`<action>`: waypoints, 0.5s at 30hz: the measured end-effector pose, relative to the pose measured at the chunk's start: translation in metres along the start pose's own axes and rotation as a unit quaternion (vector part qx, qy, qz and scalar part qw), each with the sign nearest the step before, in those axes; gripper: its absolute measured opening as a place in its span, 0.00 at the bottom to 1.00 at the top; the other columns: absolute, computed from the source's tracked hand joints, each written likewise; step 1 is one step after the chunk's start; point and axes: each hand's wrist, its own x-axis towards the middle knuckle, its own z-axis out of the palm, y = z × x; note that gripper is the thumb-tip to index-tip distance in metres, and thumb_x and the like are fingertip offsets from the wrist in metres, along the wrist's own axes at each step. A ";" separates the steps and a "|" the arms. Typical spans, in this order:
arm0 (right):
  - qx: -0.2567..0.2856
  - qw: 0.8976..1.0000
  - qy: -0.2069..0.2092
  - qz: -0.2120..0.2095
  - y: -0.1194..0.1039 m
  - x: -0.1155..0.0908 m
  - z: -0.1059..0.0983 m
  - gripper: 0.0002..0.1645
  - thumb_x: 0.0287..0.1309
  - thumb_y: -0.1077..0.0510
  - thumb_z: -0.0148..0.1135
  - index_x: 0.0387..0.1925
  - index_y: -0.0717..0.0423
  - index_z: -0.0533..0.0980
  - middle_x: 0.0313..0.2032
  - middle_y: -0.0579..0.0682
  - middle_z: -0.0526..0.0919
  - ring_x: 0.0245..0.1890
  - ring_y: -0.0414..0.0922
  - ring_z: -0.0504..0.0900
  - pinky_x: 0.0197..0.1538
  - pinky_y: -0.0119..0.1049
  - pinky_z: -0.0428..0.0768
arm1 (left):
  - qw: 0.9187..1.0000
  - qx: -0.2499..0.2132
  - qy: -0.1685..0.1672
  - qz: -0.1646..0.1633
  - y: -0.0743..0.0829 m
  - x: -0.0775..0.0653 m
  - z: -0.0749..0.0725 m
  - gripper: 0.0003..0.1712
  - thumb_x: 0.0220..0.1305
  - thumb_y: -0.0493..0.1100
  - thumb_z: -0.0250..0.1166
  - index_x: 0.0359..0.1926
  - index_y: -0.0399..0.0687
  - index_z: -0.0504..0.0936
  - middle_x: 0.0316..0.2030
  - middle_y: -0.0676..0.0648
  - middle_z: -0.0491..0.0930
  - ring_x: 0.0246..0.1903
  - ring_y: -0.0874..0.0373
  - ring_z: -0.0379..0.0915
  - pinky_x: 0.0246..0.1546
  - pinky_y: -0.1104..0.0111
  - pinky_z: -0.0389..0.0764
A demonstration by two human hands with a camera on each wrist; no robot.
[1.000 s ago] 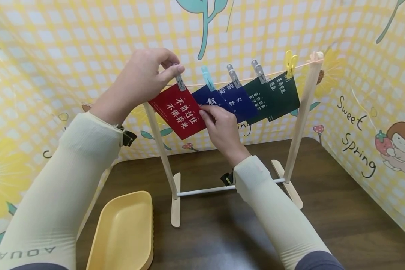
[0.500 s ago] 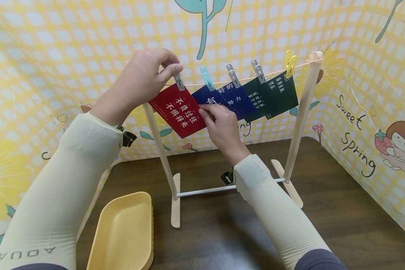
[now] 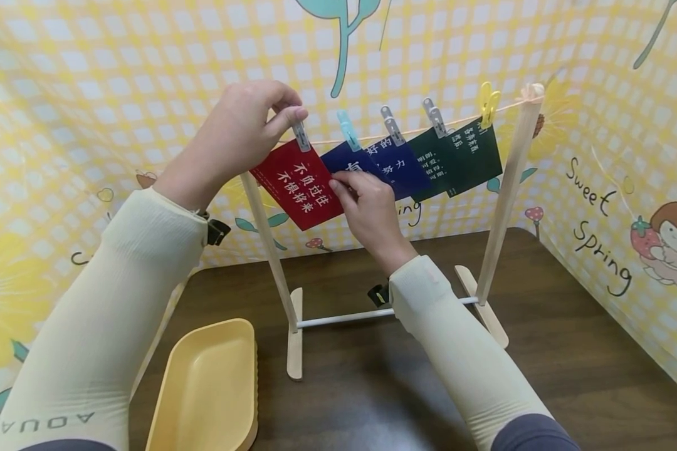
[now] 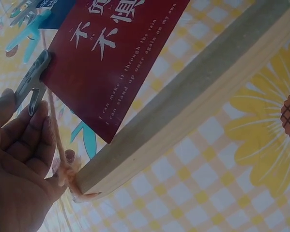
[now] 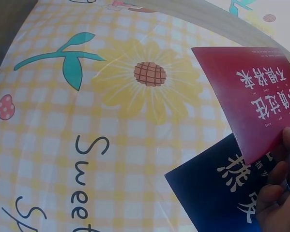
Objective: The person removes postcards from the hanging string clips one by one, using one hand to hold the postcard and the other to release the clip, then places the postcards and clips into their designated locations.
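Note:
My left hand (image 3: 239, 128) pinches the handles of a clear grey clothespin (image 3: 301, 138) between thumb and fingers. The clothespin sits at the upper corner of a red card (image 3: 296, 188) with white writing, by the cord. On the card's right edge, the thumb and fingers of my right hand (image 3: 375, 213) pinch it. The left wrist view shows the clothespin (image 4: 33, 79) with its jaw end at the corner of the red card (image 4: 111, 63). Behind the red card, a dark blue card (image 5: 207, 183) is partly hidden in the right wrist view.
Along the cord hang blue cards (image 3: 403, 169) and green cards (image 3: 468, 163) under turquoise (image 3: 348, 131), grey (image 3: 392, 125) and yellow clothespins (image 3: 488, 106). Wooden posts (image 3: 508, 200) carry the cord, joined by a white rod (image 3: 344, 319). A yellow tray (image 3: 203, 382) stands front left.
Both hands keep their grips on the clothespin and the red card. Only a slight shift of the head view shows.

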 end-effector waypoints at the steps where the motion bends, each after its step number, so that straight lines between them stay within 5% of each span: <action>1: 0.001 1.000 -0.001 0.000 0.000 0.000 0.000 0.13 0.67 0.54 0.60 0.45 0.57 0.83 0.40 0.50 0.85 0.35 0.39 0.78 0.36 0.30 0.76 | 1.000 0.000 0.002 0.001 0.000 0.000 0.000 0.22 0.73 0.55 0.52 0.49 0.43 0.81 0.45 0.46 0.81 0.44 0.53 0.71 0.47 0.60 0.74; 15: 0.005 1.000 -0.010 0.005 0.000 -0.001 -0.001 0.13 0.67 0.54 0.58 0.45 0.57 0.83 0.42 0.49 0.86 0.42 0.40 0.81 0.43 0.30 0.79 | 1.000 0.015 0.014 0.009 0.000 0.000 0.001 0.22 0.73 0.54 0.52 0.49 0.42 0.81 0.45 0.45 0.80 0.43 0.52 0.71 0.47 0.60 0.74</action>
